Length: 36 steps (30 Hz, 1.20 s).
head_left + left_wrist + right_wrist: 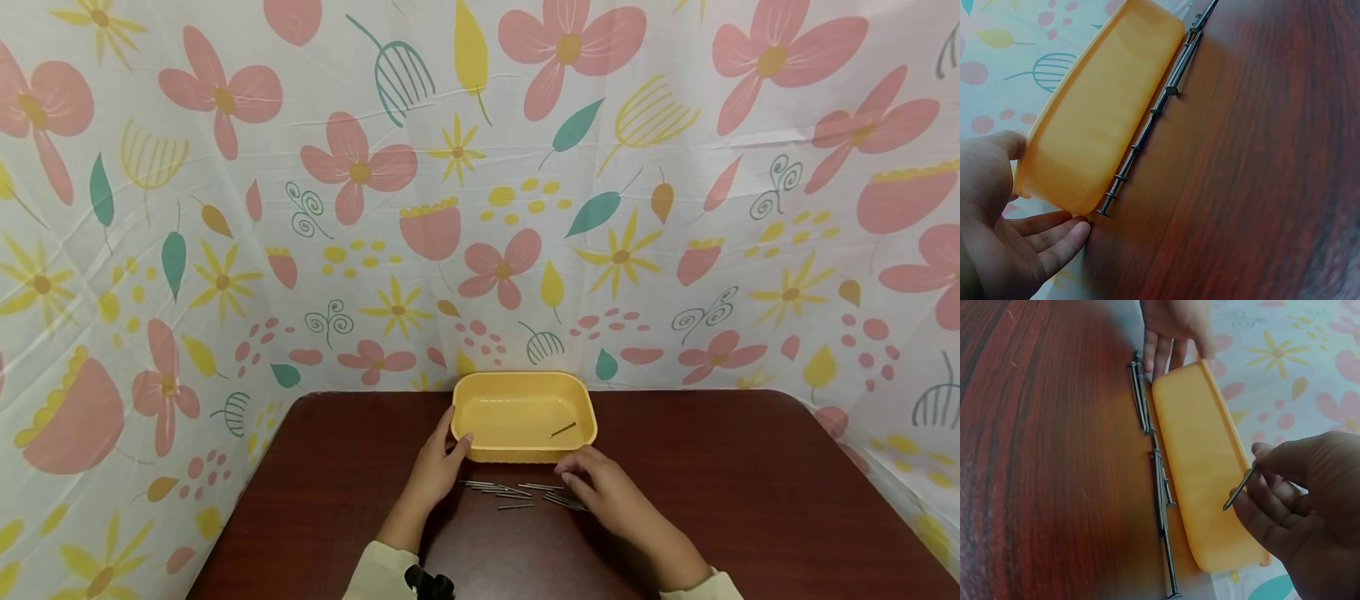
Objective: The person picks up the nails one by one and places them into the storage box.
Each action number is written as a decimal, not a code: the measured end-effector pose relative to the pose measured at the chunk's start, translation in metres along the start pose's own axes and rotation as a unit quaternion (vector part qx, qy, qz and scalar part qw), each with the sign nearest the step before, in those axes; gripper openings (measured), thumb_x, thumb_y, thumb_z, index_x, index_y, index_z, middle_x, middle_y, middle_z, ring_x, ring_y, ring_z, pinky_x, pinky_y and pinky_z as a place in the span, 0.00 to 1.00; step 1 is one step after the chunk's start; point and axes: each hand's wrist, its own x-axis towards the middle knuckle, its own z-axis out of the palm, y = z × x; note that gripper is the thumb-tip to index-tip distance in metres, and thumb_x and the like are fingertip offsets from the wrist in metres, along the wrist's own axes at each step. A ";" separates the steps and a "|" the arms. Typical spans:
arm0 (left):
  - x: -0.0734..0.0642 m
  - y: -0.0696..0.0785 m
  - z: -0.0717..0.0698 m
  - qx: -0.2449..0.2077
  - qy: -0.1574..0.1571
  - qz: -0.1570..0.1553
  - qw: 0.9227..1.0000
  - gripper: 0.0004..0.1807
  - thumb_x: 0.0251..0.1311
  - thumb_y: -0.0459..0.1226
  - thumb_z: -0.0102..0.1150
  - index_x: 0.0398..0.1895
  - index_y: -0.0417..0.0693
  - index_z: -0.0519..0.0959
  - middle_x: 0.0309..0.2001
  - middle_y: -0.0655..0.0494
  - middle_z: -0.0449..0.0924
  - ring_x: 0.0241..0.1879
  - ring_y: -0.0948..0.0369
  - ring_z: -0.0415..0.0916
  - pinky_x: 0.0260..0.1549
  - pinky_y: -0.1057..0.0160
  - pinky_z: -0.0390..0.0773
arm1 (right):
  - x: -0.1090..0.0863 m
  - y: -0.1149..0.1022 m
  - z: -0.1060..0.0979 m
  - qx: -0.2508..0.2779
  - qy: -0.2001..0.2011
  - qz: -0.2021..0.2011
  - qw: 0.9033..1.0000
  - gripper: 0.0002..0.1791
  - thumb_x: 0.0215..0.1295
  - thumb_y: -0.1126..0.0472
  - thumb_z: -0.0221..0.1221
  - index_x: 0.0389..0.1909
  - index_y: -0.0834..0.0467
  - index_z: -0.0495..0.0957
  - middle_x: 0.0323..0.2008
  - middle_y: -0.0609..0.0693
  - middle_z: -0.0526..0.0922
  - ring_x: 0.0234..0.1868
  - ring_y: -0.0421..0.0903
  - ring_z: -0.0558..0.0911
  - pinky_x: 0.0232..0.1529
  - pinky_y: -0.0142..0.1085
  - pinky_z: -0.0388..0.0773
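A yellow plastic tray (517, 456) stands at the table's back edge with one nail (562, 430) lying in it. My left hand (437, 468) holds the tray's left end, thumb at the rim and fingers against the outer wall. Between thumb and fingers, my right hand (613, 493) pinches a single nail (1240, 486), just in front of the tray's right front corner. In the head view this nail is hard to make out. Several loose nails (516, 507) lie on the table in front of the tray, some overlapping.
The dark reddish-brown wooden table (720, 475) has rounded back corners. A white cloth with printed flowers (502, 271) hangs behind it and along both sides, close to the tray's back.
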 end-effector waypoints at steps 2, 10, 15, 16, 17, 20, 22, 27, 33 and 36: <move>0.000 0.000 0.000 0.000 0.001 0.001 1.000 0.39 0.74 0.57 0.50 0.82 0.62 0.50 0.78 0.44 0.57 0.65 0.44 0.74 0.55 0.46 0.80 | 0.001 0.000 0.002 -0.002 0.022 -0.008 1.000 0.06 0.65 0.69 0.65 0.39 0.54 0.83 0.38 0.38 0.79 0.40 0.30 0.77 0.44 0.32 0.79; 0.001 -0.001 -0.001 0.007 0.005 0.005 1.000 0.39 0.73 0.58 0.50 0.82 0.61 0.51 0.78 0.43 0.58 0.64 0.44 0.74 0.54 0.46 0.80 | 0.007 -0.001 0.002 0.008 0.061 -0.005 0.998 0.07 0.67 0.69 0.64 0.39 0.54 0.81 0.38 0.38 0.78 0.40 0.31 0.77 0.42 0.32 0.79; 0.001 -0.001 -0.002 0.007 0.004 0.000 1.000 0.40 0.73 0.59 0.50 0.82 0.62 0.50 0.78 0.44 0.58 0.65 0.44 0.74 0.55 0.46 0.80 | 0.013 -0.003 0.001 0.013 0.093 -0.025 0.995 0.06 0.66 0.70 0.64 0.40 0.56 0.81 0.37 0.39 0.78 0.39 0.31 0.76 0.41 0.32 0.79; 0.001 -0.001 -0.002 0.006 0.004 -0.001 1.000 0.40 0.73 0.59 0.50 0.82 0.63 0.50 0.78 0.44 0.58 0.65 0.44 0.74 0.55 0.46 0.80 | 0.015 -0.004 0.000 0.013 0.101 -0.028 0.994 0.06 0.66 0.70 0.64 0.40 0.56 0.81 0.37 0.39 0.78 0.38 0.31 0.76 0.41 0.31 0.79; 0.001 0.000 -0.002 0.006 0.004 -0.005 1.000 0.40 0.72 0.60 0.50 0.82 0.64 0.50 0.78 0.44 0.58 0.65 0.44 0.74 0.56 0.46 0.79 | 0.016 -0.004 0.000 0.012 0.109 -0.031 0.993 0.06 0.66 0.70 0.64 0.40 0.56 0.81 0.36 0.39 0.78 0.38 0.32 0.76 0.40 0.31 0.79; 0.000 0.000 -0.001 0.005 0.002 -0.005 1.000 0.40 0.72 0.60 0.50 0.82 0.64 0.50 0.78 0.44 0.58 0.66 0.44 0.73 0.56 0.45 0.79 | 0.020 -0.004 -0.001 0.012 0.127 -0.029 0.991 0.06 0.66 0.70 0.64 0.41 0.57 0.82 0.36 0.40 0.78 0.36 0.32 0.76 0.39 0.30 0.78; 0.000 0.000 -0.001 0.006 0.001 -0.007 1.000 0.40 0.72 0.61 0.50 0.82 0.65 0.50 0.78 0.45 0.58 0.66 0.44 0.73 0.57 0.45 0.79 | 0.022 -0.005 -0.002 0.014 0.134 -0.019 0.991 0.06 0.67 0.69 0.64 0.42 0.57 0.82 0.36 0.41 0.77 0.36 0.32 0.75 0.38 0.29 0.77; 0.000 -0.001 0.000 0.007 0.000 0.001 1.000 0.40 0.73 0.60 0.49 0.82 0.63 0.50 0.78 0.44 0.57 0.65 0.44 0.73 0.55 0.47 0.80 | 0.027 -0.007 -0.002 0.034 0.143 0.012 0.989 0.05 0.69 0.66 0.63 0.43 0.57 0.81 0.36 0.43 0.78 0.35 0.33 0.75 0.35 0.29 0.77; 0.001 -0.001 0.000 0.009 0.001 0.001 1.000 0.40 0.73 0.60 0.49 0.82 0.64 0.49 0.78 0.45 0.57 0.65 0.45 0.74 0.54 0.48 0.81 | 0.035 -0.009 -0.003 0.073 0.170 0.040 0.982 0.05 0.69 0.66 0.62 0.44 0.60 0.81 0.35 0.46 0.79 0.34 0.34 0.78 0.32 0.29 0.79; 0.001 -0.002 0.000 0.012 0.001 0.001 1.000 0.40 0.72 0.61 0.49 0.82 0.64 0.49 0.78 0.45 0.58 0.65 0.45 0.74 0.54 0.48 0.80 | 0.039 -0.009 -0.003 0.073 0.185 0.045 0.979 0.06 0.69 0.66 0.63 0.45 0.60 0.81 0.36 0.47 0.80 0.34 0.34 0.78 0.31 0.29 0.78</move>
